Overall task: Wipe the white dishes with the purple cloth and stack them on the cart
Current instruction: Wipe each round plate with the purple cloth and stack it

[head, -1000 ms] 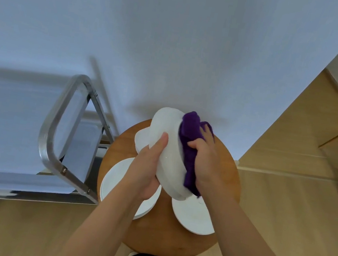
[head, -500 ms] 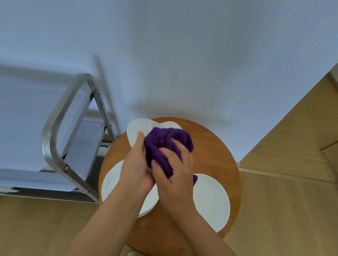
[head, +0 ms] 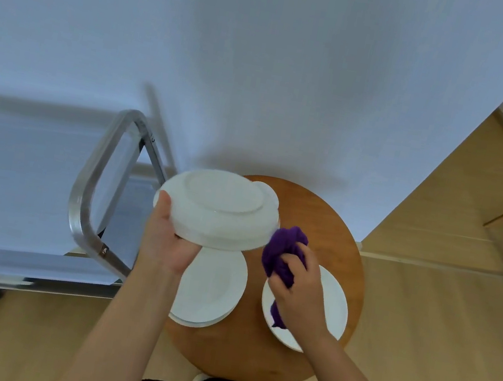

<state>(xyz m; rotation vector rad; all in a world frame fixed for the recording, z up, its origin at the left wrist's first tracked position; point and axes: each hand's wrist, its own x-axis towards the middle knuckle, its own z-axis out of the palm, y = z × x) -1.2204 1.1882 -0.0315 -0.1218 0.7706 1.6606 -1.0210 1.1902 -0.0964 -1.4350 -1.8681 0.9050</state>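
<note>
At centre frame the left hand (head: 166,242) grips a white dish (head: 217,208) by its lower-left rim, underside up, held above the round wooden table (head: 332,232). Just right of that dish, the right hand (head: 299,293) clutches the bunched purple cloth (head: 283,251) over a plate (head: 337,306) lying on the table. Another plate (head: 211,289) lies under the left wrist. The cart (head: 93,185) stands at left.
</note>
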